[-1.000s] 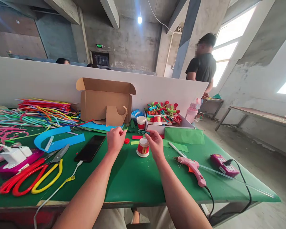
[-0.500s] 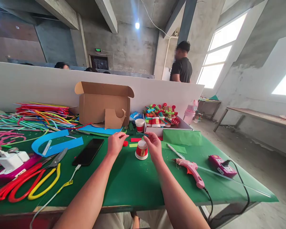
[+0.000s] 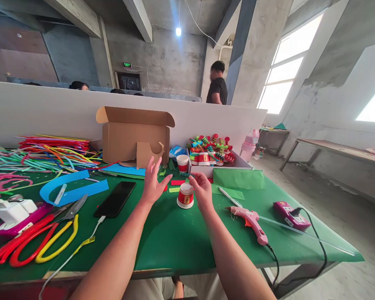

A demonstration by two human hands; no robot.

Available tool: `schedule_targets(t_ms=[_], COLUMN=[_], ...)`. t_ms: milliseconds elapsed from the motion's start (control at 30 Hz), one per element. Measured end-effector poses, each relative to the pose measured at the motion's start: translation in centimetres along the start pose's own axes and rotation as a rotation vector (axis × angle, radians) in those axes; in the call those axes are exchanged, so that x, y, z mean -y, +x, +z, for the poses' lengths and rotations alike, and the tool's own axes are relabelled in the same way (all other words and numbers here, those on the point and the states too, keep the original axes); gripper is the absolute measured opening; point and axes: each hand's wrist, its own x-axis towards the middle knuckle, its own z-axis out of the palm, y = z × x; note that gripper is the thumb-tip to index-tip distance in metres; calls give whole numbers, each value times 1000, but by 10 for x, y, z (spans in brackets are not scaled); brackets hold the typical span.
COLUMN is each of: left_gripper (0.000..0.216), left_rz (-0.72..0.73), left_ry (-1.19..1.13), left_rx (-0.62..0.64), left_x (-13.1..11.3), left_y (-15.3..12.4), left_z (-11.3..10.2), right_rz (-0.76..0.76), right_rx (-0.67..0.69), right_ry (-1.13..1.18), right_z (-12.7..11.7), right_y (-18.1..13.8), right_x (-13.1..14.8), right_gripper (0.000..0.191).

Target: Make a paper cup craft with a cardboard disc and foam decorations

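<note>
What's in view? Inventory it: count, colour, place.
upturned cup: 1, red and white, centre
springs: count unclear, dark, beyond upturned cup
white box: 1, white, right of centre
cup toys: several, multicoloured, in white box
upright cup: 1, red and white, by white box
large sheet: 1, green, before white box
cardboard box: 1, brown, back
pipe cleaners: many, multicoloured, back left
phone: 1, black, left
bent strip: 1, blue, beyond phone
scissors: count unclear, red and yellow, left
glue gun: 1, pink, right
power strips: 2, purple, left and right
bottle: 1, pink, back right
table: 1, green, beneath
standing person: 1, black-shirted, background
left hand: 1, bare, over table
right hand: 1, bare, beside upturned cup
</note>
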Motion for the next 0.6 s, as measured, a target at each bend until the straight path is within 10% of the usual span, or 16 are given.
schedule_targets(t_ms=[233,600], left_gripper=[47,16], left_rz=[303,44], left_ry=[-82,-271], left_rx=[192,179], left_x=[-29,-30], left_y=[-5,-8], left_z=[2,6], right_rz=[-72,-57], right_rx=[32,191], right_ry=[-122,-50], right_z=[2,4], right_y=[-1,-5], right_x=[-1,4], right_gripper=[25,29])
